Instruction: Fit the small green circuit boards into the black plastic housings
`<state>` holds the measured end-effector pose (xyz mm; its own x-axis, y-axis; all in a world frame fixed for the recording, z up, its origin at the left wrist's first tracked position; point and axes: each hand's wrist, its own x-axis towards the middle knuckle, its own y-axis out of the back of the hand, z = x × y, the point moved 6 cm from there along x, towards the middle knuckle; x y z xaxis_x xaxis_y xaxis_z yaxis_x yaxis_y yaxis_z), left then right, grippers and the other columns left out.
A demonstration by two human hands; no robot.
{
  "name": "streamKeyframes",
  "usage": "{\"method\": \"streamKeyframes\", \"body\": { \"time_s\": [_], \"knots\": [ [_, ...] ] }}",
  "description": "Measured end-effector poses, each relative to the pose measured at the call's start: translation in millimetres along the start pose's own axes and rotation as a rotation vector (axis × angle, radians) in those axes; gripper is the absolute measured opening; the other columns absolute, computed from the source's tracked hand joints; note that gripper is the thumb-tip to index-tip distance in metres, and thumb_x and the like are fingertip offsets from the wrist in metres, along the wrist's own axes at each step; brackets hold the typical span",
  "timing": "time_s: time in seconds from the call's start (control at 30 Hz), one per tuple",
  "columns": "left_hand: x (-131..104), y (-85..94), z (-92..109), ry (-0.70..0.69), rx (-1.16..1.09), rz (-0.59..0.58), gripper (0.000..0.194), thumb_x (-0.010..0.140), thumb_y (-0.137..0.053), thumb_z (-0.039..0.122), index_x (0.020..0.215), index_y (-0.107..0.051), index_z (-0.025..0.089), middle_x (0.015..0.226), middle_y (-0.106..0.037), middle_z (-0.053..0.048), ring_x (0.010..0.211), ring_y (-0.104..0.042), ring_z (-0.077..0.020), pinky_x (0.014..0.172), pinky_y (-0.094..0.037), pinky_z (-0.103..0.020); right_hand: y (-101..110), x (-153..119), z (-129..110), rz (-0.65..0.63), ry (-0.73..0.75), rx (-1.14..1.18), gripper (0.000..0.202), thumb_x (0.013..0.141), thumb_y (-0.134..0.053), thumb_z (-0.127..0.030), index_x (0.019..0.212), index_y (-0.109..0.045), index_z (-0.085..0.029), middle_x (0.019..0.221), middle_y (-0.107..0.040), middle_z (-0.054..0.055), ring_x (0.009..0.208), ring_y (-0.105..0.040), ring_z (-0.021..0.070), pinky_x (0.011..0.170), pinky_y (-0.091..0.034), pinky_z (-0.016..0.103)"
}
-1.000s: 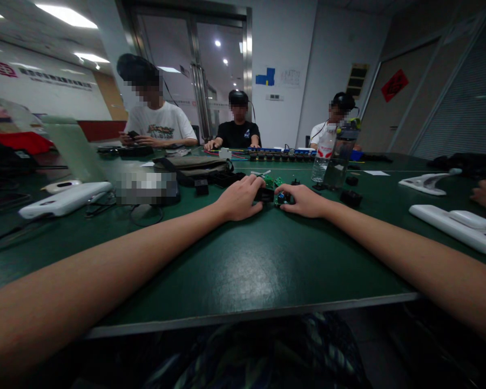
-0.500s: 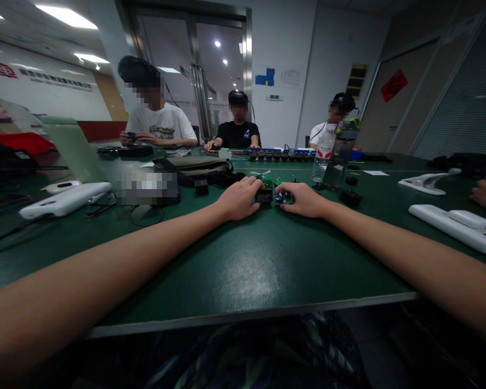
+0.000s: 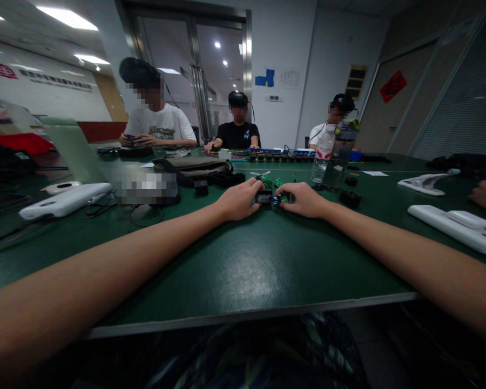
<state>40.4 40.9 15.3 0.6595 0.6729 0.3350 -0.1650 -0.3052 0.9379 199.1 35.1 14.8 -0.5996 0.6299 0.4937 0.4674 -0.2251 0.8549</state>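
My left hand is closed on a small black plastic housing at the middle of the green table. Facing it, my right hand pinches a small circuit board with blue and white parts between thumb and fingers. The board's near end is right at the housing's right side; whether it has entered the housing I cannot tell. Just beyond my fingers lie loose green circuit boards, partly hidden by my hands.
To the right stand a clear water bottle, a dark tumbler and black blocks. A white device lies further right. At left are a white power bank and a green stand. People sit across the table.
My right hand has turned the circuit board slightly and brought it closer to the black housing. My left hand has stayed almost in place, the housing tilting a little.
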Motion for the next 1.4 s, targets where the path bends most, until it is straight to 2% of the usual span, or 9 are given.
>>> {"method": "streamKeyframes", "body": {
  "time_s": [0.3, 0.8, 1.13, 1.4],
  "knots": [
    [-0.2, 0.1, -0.4, 0.018, 0.001, -0.010, 0.039, 0.087, -0.055, 0.030, 0.124, -0.048, 0.019, 0.125, -0.056, -0.010, 0.107, -0.064, -0.0262, 0.089, -0.053, -0.037, 5.0, -0.2, -2.4, 0.075, 0.019, 0.006, 0.024, 0.076, -0.069, -0.017, 0.101, -0.068, -0.015, 0.074, -0.060, -0.001, 0.065, -0.052, 0.0121, 0.067, -0.038, 0.024],
    [-0.7, 0.0, -0.2, 0.024, 0.008, -0.018, 0.040, 0.087, -0.055, 0.031, 0.125, -0.047, 0.020, 0.126, -0.056, -0.010, 0.106, -0.064, -0.0261, 0.088, -0.053, -0.037, 5.3, -0.5, -11.8, 0.065, 0.037, 0.074, 0.021, 0.077, -0.067, -0.019, 0.099, -0.067, -0.016, 0.069, -0.060, -0.003, 0.061, -0.053, 0.0107, 0.064, -0.038, 0.024],
    [-0.4, 0.0, -0.4, 0.032, -0.015, -0.026, 0.042, 0.087, -0.054, 0.030, 0.127, -0.047, 0.021, 0.127, -0.055, -0.010, 0.108, -0.064, -0.0266, 0.089, -0.053, -0.038, 5.4, -1.0, -12.6, 0.024, 0.009, 0.110, 0.023, 0.076, -0.066, -0.015, 0.099, -0.067, -0.015, 0.067, -0.058, -0.005, 0.061, -0.054, 0.0101, 0.064, -0.038, 0.023],
    [-1.0, 0.7, 0.1, 0.035, -0.012, -0.026, 0.041, 0.087, -0.054, 0.031, 0.127, -0.047, 0.021, 0.127, -0.055, -0.010, 0.108, -0.064, -0.0268, 0.089, -0.054, -0.039, 1.0, -0.7, -9.2, -0.062, -0.009, 0.100, 0.020, 0.078, -0.067, -0.018, 0.098, -0.069, -0.016, 0.066, -0.058, -0.005, 0.059, -0.051, 0.0094, 0.065, -0.038, 0.023]
  ]
}}
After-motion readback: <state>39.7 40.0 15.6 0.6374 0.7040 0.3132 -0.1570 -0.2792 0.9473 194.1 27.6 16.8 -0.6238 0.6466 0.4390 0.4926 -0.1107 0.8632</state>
